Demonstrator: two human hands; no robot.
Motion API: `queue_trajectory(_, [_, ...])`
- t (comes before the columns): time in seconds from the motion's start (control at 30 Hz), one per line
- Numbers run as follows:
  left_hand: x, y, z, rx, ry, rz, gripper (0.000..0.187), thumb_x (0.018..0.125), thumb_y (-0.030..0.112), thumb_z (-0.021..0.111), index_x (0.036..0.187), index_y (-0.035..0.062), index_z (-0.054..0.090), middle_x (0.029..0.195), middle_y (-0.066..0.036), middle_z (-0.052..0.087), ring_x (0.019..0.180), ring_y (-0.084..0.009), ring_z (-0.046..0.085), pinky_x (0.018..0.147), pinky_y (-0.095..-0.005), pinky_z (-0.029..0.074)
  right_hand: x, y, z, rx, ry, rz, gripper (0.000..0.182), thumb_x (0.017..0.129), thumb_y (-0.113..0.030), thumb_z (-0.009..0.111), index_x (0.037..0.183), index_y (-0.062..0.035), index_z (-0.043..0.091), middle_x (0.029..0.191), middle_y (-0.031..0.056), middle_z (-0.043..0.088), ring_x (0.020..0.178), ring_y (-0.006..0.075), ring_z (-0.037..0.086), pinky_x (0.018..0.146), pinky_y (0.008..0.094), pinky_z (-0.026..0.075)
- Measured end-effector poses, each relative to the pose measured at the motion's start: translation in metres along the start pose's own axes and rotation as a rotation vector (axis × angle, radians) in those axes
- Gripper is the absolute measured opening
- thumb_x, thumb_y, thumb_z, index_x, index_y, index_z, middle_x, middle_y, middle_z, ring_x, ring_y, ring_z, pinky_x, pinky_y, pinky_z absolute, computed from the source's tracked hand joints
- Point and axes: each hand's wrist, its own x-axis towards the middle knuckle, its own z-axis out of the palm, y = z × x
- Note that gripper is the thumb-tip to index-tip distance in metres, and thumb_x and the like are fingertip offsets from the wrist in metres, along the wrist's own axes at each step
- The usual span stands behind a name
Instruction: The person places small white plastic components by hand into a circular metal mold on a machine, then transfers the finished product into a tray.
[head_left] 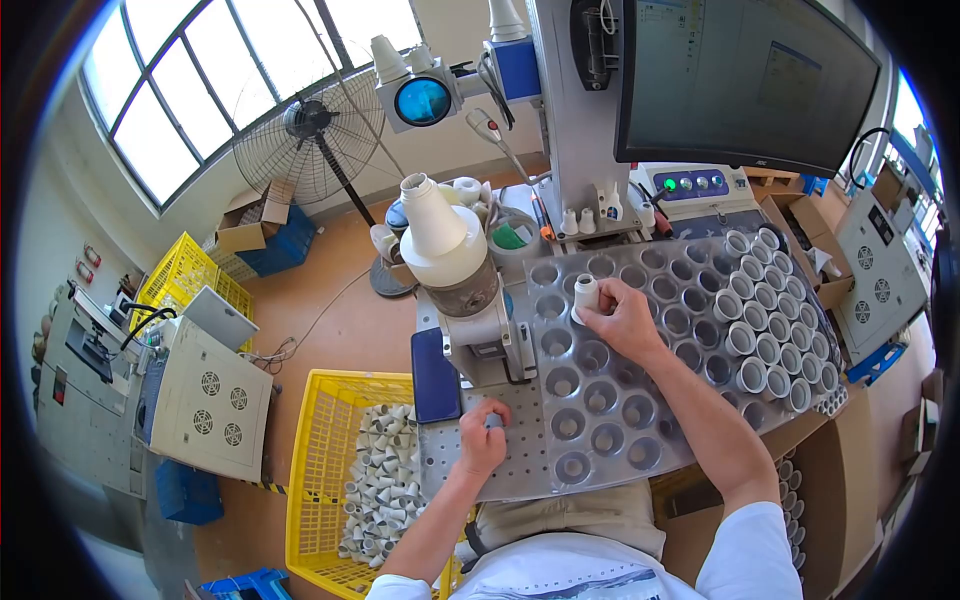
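Observation:
My right hand grips a white tapered plastic sleeve, narrow end up, above the left part of a clear tray with round pockets. My left hand is closed over the perforated metal plate; a small greyish piece shows at its fingers, too small to name. Just beyond that hand stands a machine fixture carrying a large white cone. A dark phone lies on the plate to the left. Many white cups fill the tray's right side.
A yellow crate of small white parts stands at lower left. Behind the tray are a laser-head column, a monitor and a control box with lit buttons. A fan stands by the window. An open cardboard box sits at right.

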Motion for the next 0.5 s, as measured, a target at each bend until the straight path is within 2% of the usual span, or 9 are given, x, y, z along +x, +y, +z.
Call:
queue_trajectory(0.27, [0.000,0.001,-0.003,-0.013,0.011,-0.005,0.020,0.063,0.007,0.041,0.069,-0.0019,0.058,0.070,-0.014,0.063,0.065,-0.0283,0.062,0.065,-0.0287,0.047,0.000,0.005,0.001,0.000,0.006,-0.021,0.029,0.075,-0.019,0.081,0.085,0.0008,0.062,0.071,0.0044,0.057,0.066,0.0134,0.051,0.063,0.0304,0.045])
queue_trajectory(0.33, [0.004,0.004,-0.010,-0.037,0.043,0.007,0.023,0.064,0.009,0.040,0.069,-0.0032,0.059,0.070,-0.012,0.063,0.064,-0.0240,0.061,0.066,-0.0285,0.048,0.001,0.007,0.001,-0.005,0.003,-0.027,0.029,0.076,-0.019,0.081,0.084,0.0008,0.061,0.070,0.0044,0.057,0.065,0.0132,0.051,0.063,0.0307,0.045])
queue_trajectory(0.4, [0.022,0.018,-0.031,-0.104,0.143,-0.033,0.026,0.064,0.010,0.039,0.069,-0.0046,0.060,0.070,-0.010,0.063,0.065,-0.0189,0.059,0.068,-0.0290,0.048,0.001,0.007,0.000,-0.008,0.003,-0.031,0.030,0.076,-0.020,0.081,0.083,0.0008,0.061,0.069,0.0045,0.056,0.065,0.0131,0.050,0.062,0.0310,0.045])
queue_trajectory(0.47, [0.063,0.047,-0.054,-0.050,0.321,0.090,0.026,0.066,0.009,0.038,0.068,-0.0052,0.060,0.070,-0.008,0.062,0.065,-0.0159,0.055,0.066,-0.0283,0.046,0.001,0.005,0.000,0.046,0.031,-0.012,0.029,0.076,-0.020,0.081,0.079,-0.0001,0.059,0.067,0.0024,0.054,0.063,0.0117,0.048,0.061,0.0303,0.043])
queue_trajectory(0.5, [0.087,0.073,-0.068,0.054,0.407,0.089,0.027,0.068,0.007,0.036,0.071,-0.0054,0.060,0.071,-0.009,0.062,0.064,-0.0164,0.054,0.067,-0.0282,0.046,0.002,0.007,-0.001,0.045,0.023,-0.012,0.029,0.076,-0.020,0.081,0.079,-0.0001,0.059,0.067,0.0024,0.054,0.063,0.0117,0.048,0.061,0.0303,0.043])
